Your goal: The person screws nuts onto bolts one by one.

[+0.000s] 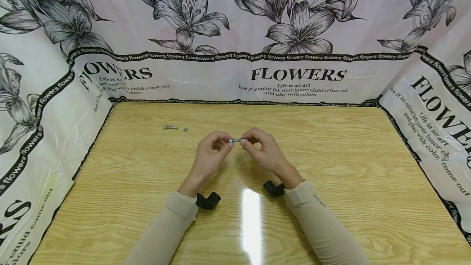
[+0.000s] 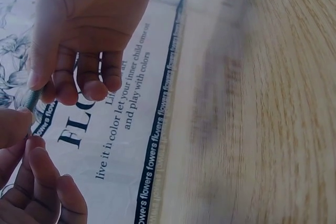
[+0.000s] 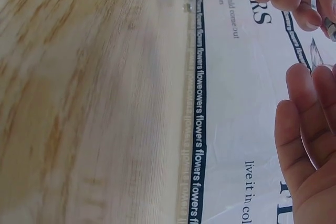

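Note:
A small metal bolt [image 1: 238, 140] is held level above the table between both hands. My left hand [image 1: 209, 156] pinches its head end with thumb and index finger. On its other end, the thumb and index finger of my right hand [image 1: 268, 154] pinch the shank. The bolt's thread [image 2: 32, 99] shows between the fingertips in the left wrist view. At the edge of the right wrist view, a metal end of the bolt [image 3: 331, 27] is partly covered by fingers. Whether a nut sits on it is too small to tell.
A second bolt [image 1: 171, 127] lies on the wooden table [image 1: 349, 154], left of the hands, with a nut [image 1: 185, 129] beside it. Black bent pieces [image 1: 208, 201] are near each wrist. A flower-printed cloth [image 1: 206, 79] stands around the table's back and sides.

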`<state>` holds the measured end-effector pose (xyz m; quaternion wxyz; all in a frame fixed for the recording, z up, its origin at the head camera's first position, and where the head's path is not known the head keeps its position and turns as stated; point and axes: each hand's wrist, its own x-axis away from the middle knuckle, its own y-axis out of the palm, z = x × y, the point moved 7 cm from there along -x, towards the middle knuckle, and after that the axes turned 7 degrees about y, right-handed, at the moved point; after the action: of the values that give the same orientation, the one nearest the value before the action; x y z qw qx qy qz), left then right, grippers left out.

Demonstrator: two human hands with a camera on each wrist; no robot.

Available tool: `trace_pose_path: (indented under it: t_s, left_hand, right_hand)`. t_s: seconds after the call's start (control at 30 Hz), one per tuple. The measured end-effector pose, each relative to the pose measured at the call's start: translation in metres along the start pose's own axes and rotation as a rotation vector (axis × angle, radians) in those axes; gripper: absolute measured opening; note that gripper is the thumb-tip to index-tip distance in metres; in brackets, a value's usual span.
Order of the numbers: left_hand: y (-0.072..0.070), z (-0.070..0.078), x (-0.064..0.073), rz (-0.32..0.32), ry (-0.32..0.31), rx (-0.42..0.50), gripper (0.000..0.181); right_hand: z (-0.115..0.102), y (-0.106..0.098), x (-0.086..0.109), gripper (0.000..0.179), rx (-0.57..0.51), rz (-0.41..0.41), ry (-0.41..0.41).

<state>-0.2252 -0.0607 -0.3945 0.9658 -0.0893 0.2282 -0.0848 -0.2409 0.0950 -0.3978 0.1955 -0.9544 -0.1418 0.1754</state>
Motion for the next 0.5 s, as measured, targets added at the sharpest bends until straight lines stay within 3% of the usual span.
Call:
trace_pose_path:
  t_s: [0.07,0.3,0.5]
  left_hand:
    - [0.000,-0.007,0.000,0.008,0.004,0.002,0.010]
    - [-0.003,-0.010,0.001,0.026,0.016,0.002,0.008]
    - [-0.004,-0.009,0.001,0.025,0.025,-0.009,0.008]
  right_hand:
    - [-0.003,0.000,0.000,0.006,0.011,0.004,-0.003]
    - [-0.037,-0.009,0.005,0.011,0.032,0.017,-0.027]
    - [-0.035,-0.011,0.004,0.010,0.026,0.020,-0.028]
